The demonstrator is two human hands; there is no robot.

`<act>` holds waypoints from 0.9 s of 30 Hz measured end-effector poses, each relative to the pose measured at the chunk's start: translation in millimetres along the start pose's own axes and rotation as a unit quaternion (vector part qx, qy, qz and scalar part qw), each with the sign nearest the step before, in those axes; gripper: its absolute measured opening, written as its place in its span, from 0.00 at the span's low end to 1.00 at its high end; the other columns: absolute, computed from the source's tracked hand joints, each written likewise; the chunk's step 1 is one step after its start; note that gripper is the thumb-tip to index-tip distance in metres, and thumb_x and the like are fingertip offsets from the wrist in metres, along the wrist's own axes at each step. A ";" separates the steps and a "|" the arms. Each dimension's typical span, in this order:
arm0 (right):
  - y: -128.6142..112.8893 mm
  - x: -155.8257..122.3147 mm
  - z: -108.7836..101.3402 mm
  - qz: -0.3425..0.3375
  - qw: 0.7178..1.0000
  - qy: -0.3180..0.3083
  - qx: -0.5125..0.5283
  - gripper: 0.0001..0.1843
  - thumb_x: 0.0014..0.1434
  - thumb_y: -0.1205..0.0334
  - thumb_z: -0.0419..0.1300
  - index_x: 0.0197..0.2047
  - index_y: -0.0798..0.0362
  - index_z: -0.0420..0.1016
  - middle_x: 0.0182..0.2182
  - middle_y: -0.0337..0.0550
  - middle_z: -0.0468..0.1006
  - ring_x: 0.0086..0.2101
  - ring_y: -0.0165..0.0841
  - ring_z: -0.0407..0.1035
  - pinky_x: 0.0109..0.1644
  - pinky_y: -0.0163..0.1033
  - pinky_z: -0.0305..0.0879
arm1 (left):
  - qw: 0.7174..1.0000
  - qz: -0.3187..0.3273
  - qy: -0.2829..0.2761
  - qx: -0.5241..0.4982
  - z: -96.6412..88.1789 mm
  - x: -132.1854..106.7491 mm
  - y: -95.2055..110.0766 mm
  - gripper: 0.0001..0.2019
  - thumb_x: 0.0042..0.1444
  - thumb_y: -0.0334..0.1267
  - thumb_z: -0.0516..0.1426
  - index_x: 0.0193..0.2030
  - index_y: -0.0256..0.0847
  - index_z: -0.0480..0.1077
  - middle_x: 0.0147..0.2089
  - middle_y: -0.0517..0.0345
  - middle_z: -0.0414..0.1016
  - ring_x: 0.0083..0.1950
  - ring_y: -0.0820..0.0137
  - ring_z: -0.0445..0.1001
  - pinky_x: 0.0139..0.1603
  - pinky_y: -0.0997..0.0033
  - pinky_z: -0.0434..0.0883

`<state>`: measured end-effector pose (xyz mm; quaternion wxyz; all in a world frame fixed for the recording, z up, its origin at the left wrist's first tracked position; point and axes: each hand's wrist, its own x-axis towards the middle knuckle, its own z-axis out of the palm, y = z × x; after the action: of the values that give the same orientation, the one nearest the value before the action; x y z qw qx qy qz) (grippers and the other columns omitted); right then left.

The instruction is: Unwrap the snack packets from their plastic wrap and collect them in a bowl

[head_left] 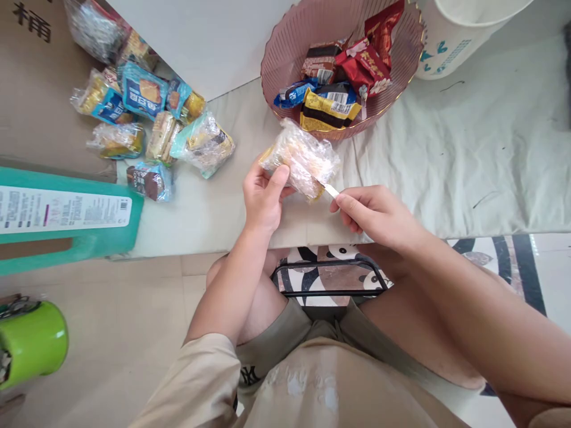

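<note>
My left hand (265,196) is closed around a snack pack (306,156) in crinkled clear wrapping with yellowish contents, thumb on top. Between the thumb and fingers of my right hand (372,211) is a slim white tool (331,191) that looks like a small knife. Its far end meets the lower right edge of the pack; how deep it goes is hidden by the wrapping. Just beyond my hands stands a pink ribbed bowl (277,65) with a gold rim. Inside it lie a yellow packet (329,112), blue packets (295,94), a brown one and red ones (364,64).
Several wrapped snacks (143,90) lie heaped at the left, beside a cardboard box (49,101) and a teal box (111,229). A white paper cup (450,44) stands right of the bowl. On the floor at far left is a green bin (44,339).
</note>
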<state>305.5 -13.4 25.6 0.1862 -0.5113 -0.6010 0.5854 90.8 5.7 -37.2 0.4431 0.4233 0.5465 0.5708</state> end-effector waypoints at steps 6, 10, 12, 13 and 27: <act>12.0 -3.6 -24.8 -0.043 0.972 0.110 -0.201 0.24 0.67 0.45 0.57 0.23 0.50 0.66 0.18 0.38 0.65 0.22 0.31 0.59 0.29 0.40 0.51 | 0.997 -0.047 0.048 -0.045 -11.6 6.9 7.9 0.29 0.48 0.67 0.67 0.42 0.47 0.67 0.38 0.59 0.73 0.36 0.72 0.76 0.30 0.76 0.74; 29.1 3.7 -43.9 -0.068 0.904 0.266 -0.328 0.17 0.65 0.48 0.58 0.32 0.50 0.78 0.32 0.48 0.76 0.30 0.37 0.67 0.33 0.43 0.55 | 0.996 -0.009 0.001 0.090 -10.5 -3.1 8.4 0.27 0.52 0.64 0.66 0.44 0.47 0.65 0.42 0.58 0.72 0.40 0.71 0.75 0.37 0.72 0.76; 36.7 8.6 -50.9 -0.050 0.888 0.283 -0.358 0.15 0.64 0.49 0.59 0.37 0.50 0.81 0.37 0.50 0.78 0.33 0.40 0.70 0.35 0.44 0.59 | 0.975 0.062 0.009 0.211 -13.5 -6.3 8.1 0.26 0.55 0.62 0.65 0.48 0.46 0.65 0.44 0.56 0.71 0.45 0.68 0.75 0.46 0.66 0.76; 39.2 10.6 -53.7 -0.033 0.885 0.284 -0.367 0.14 0.64 0.50 0.59 0.39 0.49 0.81 0.38 0.50 0.78 0.35 0.42 0.72 0.36 0.45 0.61 | 0.957 0.105 0.020 0.268 -16.2 -6.4 8.1 0.27 0.55 0.60 0.65 0.50 0.46 0.65 0.47 0.54 0.71 0.48 0.65 0.74 0.50 0.62 0.76; 23.6 13.5 -13.8 -0.217 0.931 0.171 -0.238 0.23 0.62 0.53 0.60 0.58 0.50 0.74 0.51 0.53 0.81 0.49 0.46 0.76 0.53 0.53 0.74 | 0.938 0.132 0.012 0.320 -13.4 -13.2 23.9 0.09 0.57 0.41 0.64 0.41 0.44 0.70 0.35 0.63 0.75 0.33 0.73 0.73 0.37 0.71 0.71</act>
<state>320.7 0.0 2.9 0.2821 -0.4900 -0.7779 0.2742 80.0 -10.6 -14.0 0.1981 0.6041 0.6447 0.4245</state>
